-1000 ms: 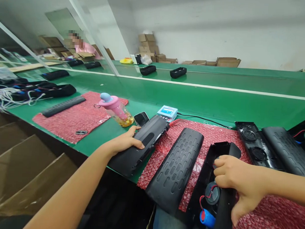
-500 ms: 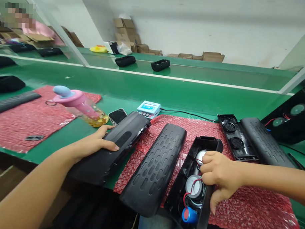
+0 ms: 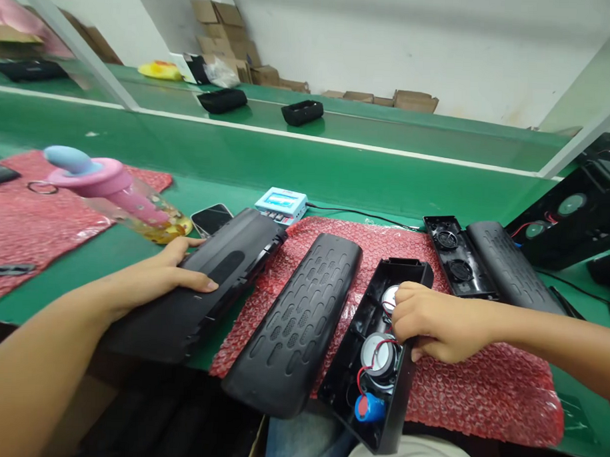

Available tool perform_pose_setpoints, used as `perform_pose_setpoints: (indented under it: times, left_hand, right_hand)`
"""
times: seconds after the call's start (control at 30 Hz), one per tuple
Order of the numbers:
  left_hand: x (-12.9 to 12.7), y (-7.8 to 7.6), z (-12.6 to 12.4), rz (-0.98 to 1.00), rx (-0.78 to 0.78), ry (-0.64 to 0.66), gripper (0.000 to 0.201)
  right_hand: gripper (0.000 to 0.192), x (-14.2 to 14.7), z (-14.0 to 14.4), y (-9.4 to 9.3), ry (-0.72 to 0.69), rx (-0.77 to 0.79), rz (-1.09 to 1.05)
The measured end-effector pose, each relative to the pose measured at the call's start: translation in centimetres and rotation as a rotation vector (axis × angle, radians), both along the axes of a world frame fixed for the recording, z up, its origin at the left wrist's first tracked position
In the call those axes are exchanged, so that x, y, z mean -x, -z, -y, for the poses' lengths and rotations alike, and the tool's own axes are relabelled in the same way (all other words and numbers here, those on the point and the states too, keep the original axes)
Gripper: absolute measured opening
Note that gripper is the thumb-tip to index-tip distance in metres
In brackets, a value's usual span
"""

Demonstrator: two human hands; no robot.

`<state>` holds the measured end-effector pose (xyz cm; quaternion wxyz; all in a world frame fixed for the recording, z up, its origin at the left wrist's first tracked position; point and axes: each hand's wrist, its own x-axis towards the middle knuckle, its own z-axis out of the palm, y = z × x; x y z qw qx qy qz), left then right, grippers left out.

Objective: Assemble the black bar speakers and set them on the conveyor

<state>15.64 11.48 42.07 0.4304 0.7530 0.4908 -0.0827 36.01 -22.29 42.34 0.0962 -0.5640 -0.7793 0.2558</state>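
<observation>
My left hand (image 3: 166,273) grips a black plastic speaker housing (image 3: 228,279) by its left edge, thumb lying on its upper face. On the right, my right hand (image 3: 429,323) is closed over the right wall of an open speaker casing (image 3: 402,392), fingers inside and thumb outside. In that casing are two round speaker drivers, the nearer one (image 3: 378,354) in plain view and the farther one (image 3: 390,298) partly behind my fingers. Red wires and a blue cylindrical cell (image 3: 370,408) lie in its near end. Between my hands rests a black perforated grille cover (image 3: 296,321).
Red bubble wrap (image 3: 484,401) lies under the parts. Behind are a light blue meter (image 3: 282,204), a phone (image 3: 211,220) and a pink-lidded bottle (image 3: 121,195). Another driver shell (image 3: 451,257) and cover (image 3: 514,266) sit at right, near a large black speaker box (image 3: 560,217).
The view has turned right, so everything sits farther left. My right thumb has drawn in toward the casing wall. My left hand keeps its hold on the housing.
</observation>
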Motion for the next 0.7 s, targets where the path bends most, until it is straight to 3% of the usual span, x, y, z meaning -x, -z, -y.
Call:
perform_pose_setpoints:
  times: [0.13, 0.27, 0.5, 0.7]
  left_hand:
    - [0.4, 0.0, -0.3, 0.011, -0.066, 0.087, 0.087]
    - [1.0, -0.1, -0.4, 0.021, -0.195, 0.190, 0.079]
    - [0.8, 0.2, -0.5, 0.015, -0.227, 0.172, 0.068]
    - [0.6, -0.4, 0.0, -0.039, -0.196, 0.156, 0.072]
  right_hand:
    - [0.023, 0.8, 0.1, 0.2, 0.022, -0.010, 0.015]
    - [0.017, 1.1, 0.6, 1.8, 0.040, -0.063, -0.023]
    - [0.014, 0.7, 1.2, 5.0, -0.011, -0.183, -0.037]
    - [0.026, 0.7, 1.7, 6.9, 0.017, -0.256, -0.101]
